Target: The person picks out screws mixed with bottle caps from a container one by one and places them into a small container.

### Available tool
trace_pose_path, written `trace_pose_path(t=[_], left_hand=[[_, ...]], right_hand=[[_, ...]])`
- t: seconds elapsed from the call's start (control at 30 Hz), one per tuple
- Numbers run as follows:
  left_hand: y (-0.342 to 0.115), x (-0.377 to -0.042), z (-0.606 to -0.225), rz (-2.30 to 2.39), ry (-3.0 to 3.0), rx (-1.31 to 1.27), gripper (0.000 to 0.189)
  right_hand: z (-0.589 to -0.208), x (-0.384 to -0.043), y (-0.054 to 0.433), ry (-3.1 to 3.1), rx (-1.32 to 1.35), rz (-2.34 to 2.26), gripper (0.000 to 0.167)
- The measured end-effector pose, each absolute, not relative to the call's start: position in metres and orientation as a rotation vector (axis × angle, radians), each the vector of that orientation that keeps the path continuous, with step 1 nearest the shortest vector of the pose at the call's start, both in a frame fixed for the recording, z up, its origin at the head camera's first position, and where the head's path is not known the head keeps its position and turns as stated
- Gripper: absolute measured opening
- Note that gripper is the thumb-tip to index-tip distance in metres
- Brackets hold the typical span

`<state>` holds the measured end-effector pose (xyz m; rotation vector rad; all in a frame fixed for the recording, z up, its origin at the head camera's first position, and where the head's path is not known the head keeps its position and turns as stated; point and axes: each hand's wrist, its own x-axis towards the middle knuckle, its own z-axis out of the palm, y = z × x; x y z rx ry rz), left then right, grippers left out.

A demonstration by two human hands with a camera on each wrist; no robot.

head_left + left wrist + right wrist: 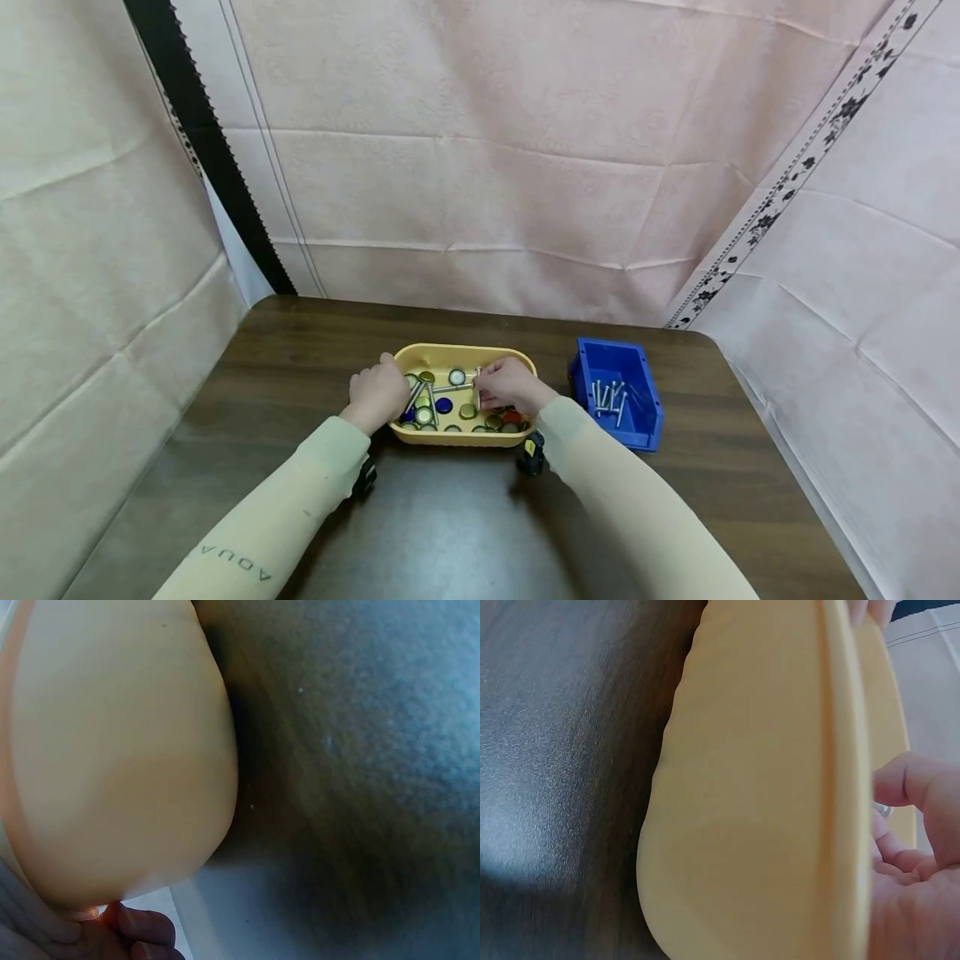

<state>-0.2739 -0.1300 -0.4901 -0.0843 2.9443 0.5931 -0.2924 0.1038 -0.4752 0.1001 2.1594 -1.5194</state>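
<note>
A yellow plastic tub (465, 441) stands on the table, holding bottle caps (444, 406) of several colours and a few loose silver bolts (452, 387). My left hand (378, 393) grips its left end; in the left wrist view the fingers (146, 926) show past the tub's wall (127, 757). Over the right part of the tub, my right hand (512, 385) pinches a silver bolt (477, 392) between thumb and fingers. In the right wrist view the tub's wall (750, 780) hides most of that bolt, and only a shiny end shows.
Right of the tub stands a blue bin (647, 421) with several silver bolts (609, 398) in it. The dark wooden table (465, 517) has rounded far corners. Pale cloth (480, 192) hangs behind it and at both sides.
</note>
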Motion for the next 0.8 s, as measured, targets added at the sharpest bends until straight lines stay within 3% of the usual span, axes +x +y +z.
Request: trace_pose_path(t=[0.3, 0.63, 0.8], left_hand=[[-0.13, -0.275, -0.49, 0.603, 2.939, -0.092, 0.03], [-0.131, -0.272, -0.486, 0.577, 2.949, -0.069, 0.029], [-0.129, -0.273, -0.487, 0.568, 2.948, -0.085, 0.03]], right_hand=[[-0.461, -0.288, 0.122, 2.212, 0.066, -1.584, 0.027], [-0.45, -0.283, 0.133, 2.248, 0.095, -1.643, 0.018], [-0.447, -0.28, 0.138, 2.23, 0.103, -1.688, 0.025]])
